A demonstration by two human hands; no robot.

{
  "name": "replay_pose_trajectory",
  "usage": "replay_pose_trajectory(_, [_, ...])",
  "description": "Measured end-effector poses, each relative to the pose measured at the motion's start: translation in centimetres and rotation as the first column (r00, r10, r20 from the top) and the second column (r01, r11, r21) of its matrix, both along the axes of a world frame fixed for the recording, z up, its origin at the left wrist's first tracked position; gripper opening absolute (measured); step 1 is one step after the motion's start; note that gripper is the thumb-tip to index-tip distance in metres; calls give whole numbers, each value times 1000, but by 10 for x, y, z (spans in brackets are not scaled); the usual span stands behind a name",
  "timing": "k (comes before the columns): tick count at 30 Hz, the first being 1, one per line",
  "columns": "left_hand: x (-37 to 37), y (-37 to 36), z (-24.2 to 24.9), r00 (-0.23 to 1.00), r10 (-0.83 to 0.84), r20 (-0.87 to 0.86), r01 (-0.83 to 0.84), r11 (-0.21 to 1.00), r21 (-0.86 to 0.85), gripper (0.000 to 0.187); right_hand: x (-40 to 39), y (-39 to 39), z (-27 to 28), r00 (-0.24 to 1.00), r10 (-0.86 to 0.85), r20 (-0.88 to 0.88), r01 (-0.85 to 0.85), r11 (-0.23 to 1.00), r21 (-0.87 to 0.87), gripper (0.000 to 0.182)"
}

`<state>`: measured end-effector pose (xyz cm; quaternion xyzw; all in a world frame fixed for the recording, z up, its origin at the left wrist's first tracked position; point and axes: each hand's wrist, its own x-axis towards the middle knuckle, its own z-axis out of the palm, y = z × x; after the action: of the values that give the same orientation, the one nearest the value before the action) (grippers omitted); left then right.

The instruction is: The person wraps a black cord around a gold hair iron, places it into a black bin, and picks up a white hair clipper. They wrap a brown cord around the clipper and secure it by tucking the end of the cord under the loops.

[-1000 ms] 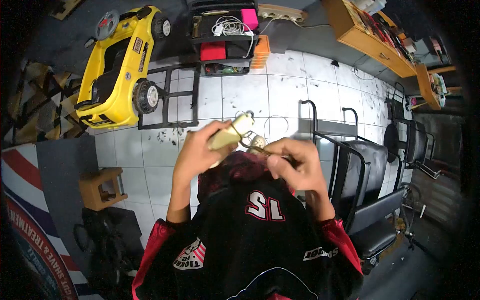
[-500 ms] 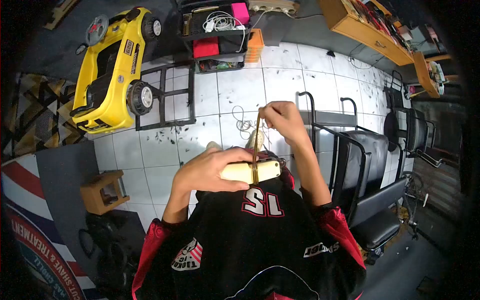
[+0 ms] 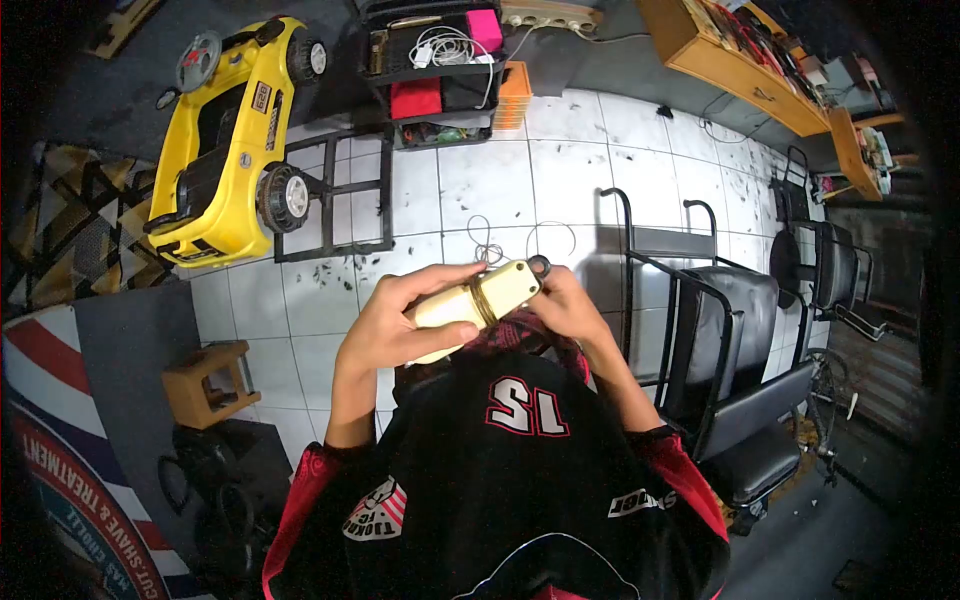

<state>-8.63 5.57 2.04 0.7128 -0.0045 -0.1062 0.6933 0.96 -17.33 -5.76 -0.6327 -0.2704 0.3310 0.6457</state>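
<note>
A cream hair clipper (image 3: 512,290) lies tilted in front of my shirt, its right end raised, with two dark screw holes showing there. Its dark cord (image 3: 481,302) is wound in several turns round the middle of the body. My left hand (image 3: 395,315) grips the left end, thumb across the near side and fingers along the far side. My right hand (image 3: 568,305) is closed at the right end, beside a small black round part (image 3: 540,265); its fingertips are partly hidden behind the clipper, where the cord passes. Loose cord loops (image 3: 487,245) show beyond the hands.
A black-framed chair (image 3: 715,320) stands at the right. At the far left are a yellow toy car (image 3: 225,150) and a black metal frame (image 3: 333,195). A shelf rack (image 3: 440,75) and wooden cabinet (image 3: 740,65) stand at the back. Dark hair clippings dot the white tiles.
My right hand has come down from above the clipper, where it held the cord stretched upward, to the clipper's right end. The clipper has tilted, its right end rising.
</note>
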Motion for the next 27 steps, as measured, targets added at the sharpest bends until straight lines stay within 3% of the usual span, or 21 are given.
replay_pose_trajectory(3, [0, -4, -1, 997, 82, -3, -82, 997, -12, 59, 15, -2, 18, 909, -86, 408, 159, 976, -149, 11])
replay_pose_trajectory(7, [-4, -1, -11, 978, 210, 11, -207, 968, -139, 55, 17, -2, 40, 878, -163, 451, 297, 923, -245, 18])
replay_pose_trajectory(13, [-10, 5, -15, 939, 339, -59, -342, 900, -271, 55, 28, -14, 28, 818, -138, 559, 321, 915, -243, 14])
replay_pose_trajectory(16, [-12, 16, -19, 888, 459, 3, -451, 874, -182, 59, 33, -28, 20, 841, -180, 510, 383, 865, -325, 12])
replay_pose_trajectory(20, [-17, 23, -23, 882, 472, 0, -467, 873, -139, 58, 32, -31, 32, 905, -260, 337, 393, 815, -427, 15])
replay_pose_trajectory(21, [-19, 24, -24, 885, 464, -18, -461, 873, -157, 54, 32, -31, 29, 857, -200, 474, 409, 825, -390, 19])
replay_pose_trajectory(24, [-18, 24, -22, 853, 508, -120, -522, 834, -180, 51, 31, -46, 47, 937, -28, 348, 176, 899, -401, 24])
replay_pose_trajectory(27, [-17, 26, -30, 902, 431, 23, -432, 902, -3, 50, 23, -52, 70, 992, -44, -117, 25, 987, -161, 28])
